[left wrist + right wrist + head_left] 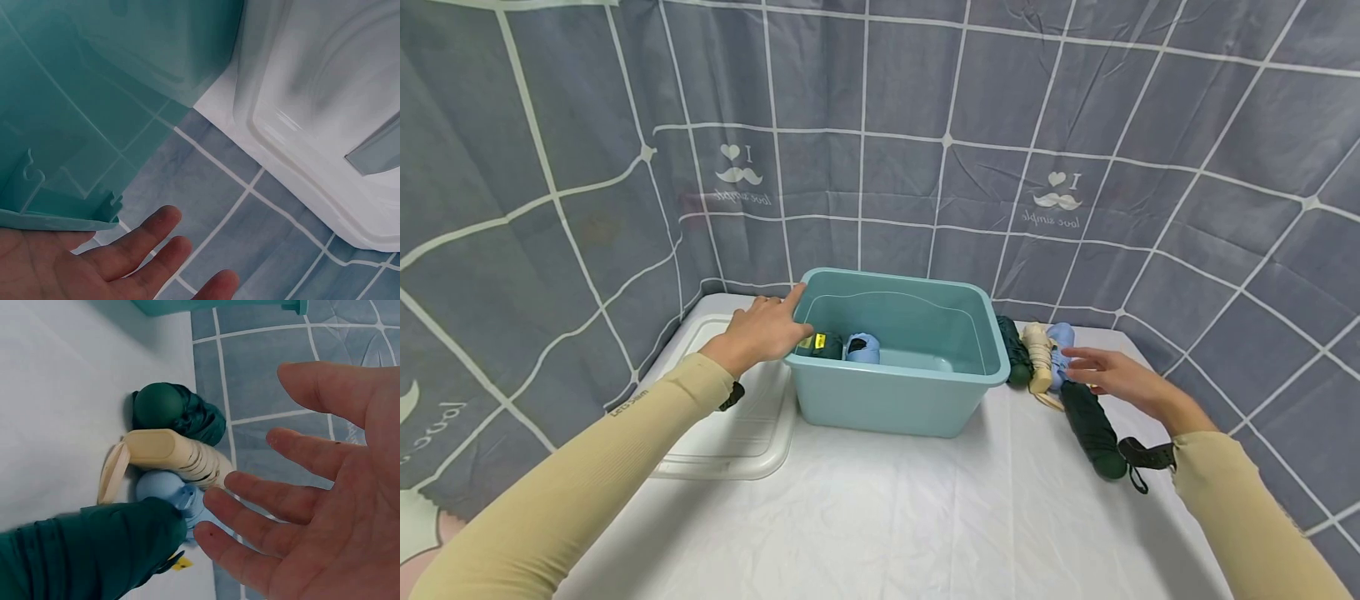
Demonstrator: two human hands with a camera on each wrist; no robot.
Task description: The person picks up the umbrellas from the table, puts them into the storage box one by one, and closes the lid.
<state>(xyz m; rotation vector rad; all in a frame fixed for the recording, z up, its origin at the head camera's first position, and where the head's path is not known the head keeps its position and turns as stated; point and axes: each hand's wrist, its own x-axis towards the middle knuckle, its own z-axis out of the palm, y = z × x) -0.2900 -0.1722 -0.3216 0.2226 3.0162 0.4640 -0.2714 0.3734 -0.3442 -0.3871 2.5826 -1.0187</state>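
Note:
A teal plastic bin [887,400] stands on the table, and my left hand [767,329] rests at its left rim. In the left wrist view the fingers [134,250] of that hand stretch out past the rim, loosely extended. Inside the bin lie a dark green rolled bundle [827,345] with a yellow label and a blue one [862,348]. My right hand [1108,379] hovers with spread fingers over folded umbrellas to the bin's right: a dark green one [159,406], a cream one [150,447] with a strap, a blue one [159,485] and a nearer dark green one [94,553].
A white lid [737,450] lies left of the bin, partly under my left forearm. Grey checked curtains [902,183] hang behind and at both sides. A white cloth [887,517] covers the table.

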